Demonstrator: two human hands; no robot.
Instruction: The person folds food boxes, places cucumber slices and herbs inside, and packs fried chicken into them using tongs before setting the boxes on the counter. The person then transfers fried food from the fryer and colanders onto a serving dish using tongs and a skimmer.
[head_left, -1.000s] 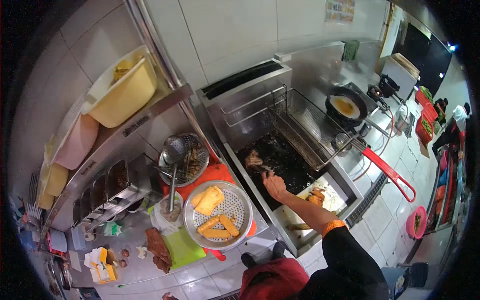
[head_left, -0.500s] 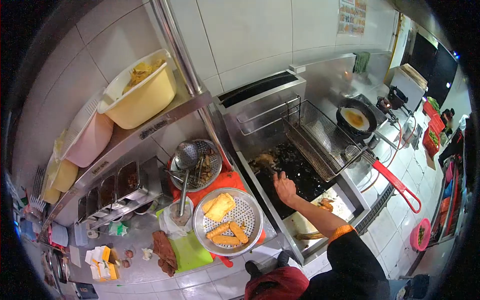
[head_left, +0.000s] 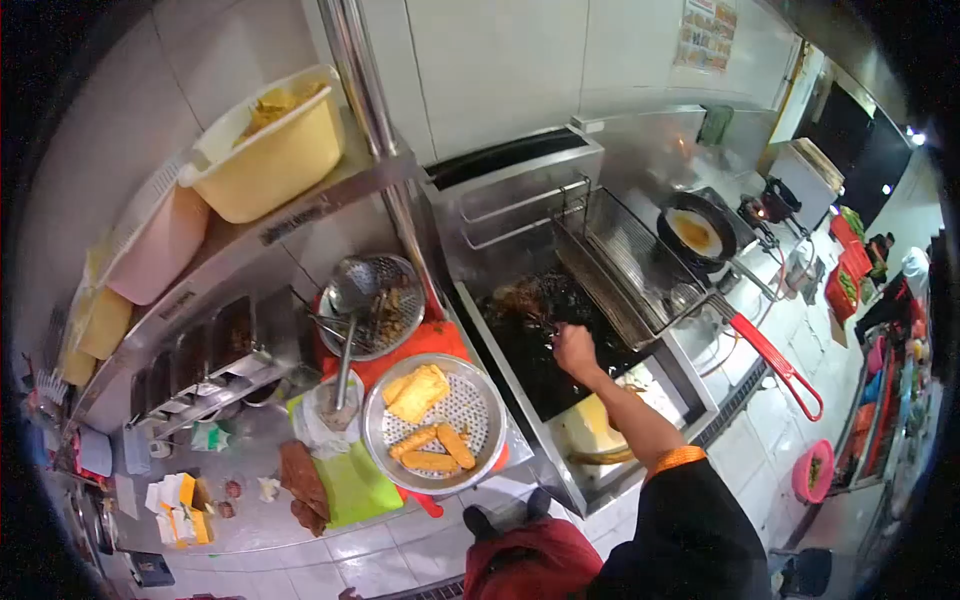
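Note:
Over the dark oil of the deep fryer (head_left: pixel 462 310), my right hand (head_left: pixel 575 352) is closed around something thin and dark whose kind I cannot make out. It points up and left toward a brown frying piece (head_left: pixel 517 298) in the oil. Right of the hand, a wire fry basket (head_left: pixel 625 265) with a red handle (head_left: pixel 765 355) rests across the fryer. My left hand is out of view. On the counter to the left, a perforated metal bowl (head_left: pixel 375 430) holds golden fried pieces (head_left: pixel 415 393).
A second perforated bowl (head_left: pixel 415 335) has a skimmer (head_left: pixel 348 290) in it. Plastic tubs (head_left: pixel 270 165) line the shelf above. Beyond the fryer, a black pan (head_left: pixel 715 262) with liquid sits on a burner. A pink basin (head_left: pixel 812 472) stands on the tiled floor; other people are at the far right.
The whole view has shifted slightly left. My right hand remains over the fryer, still closed, and the oil around the brown piece looks more stirred up.

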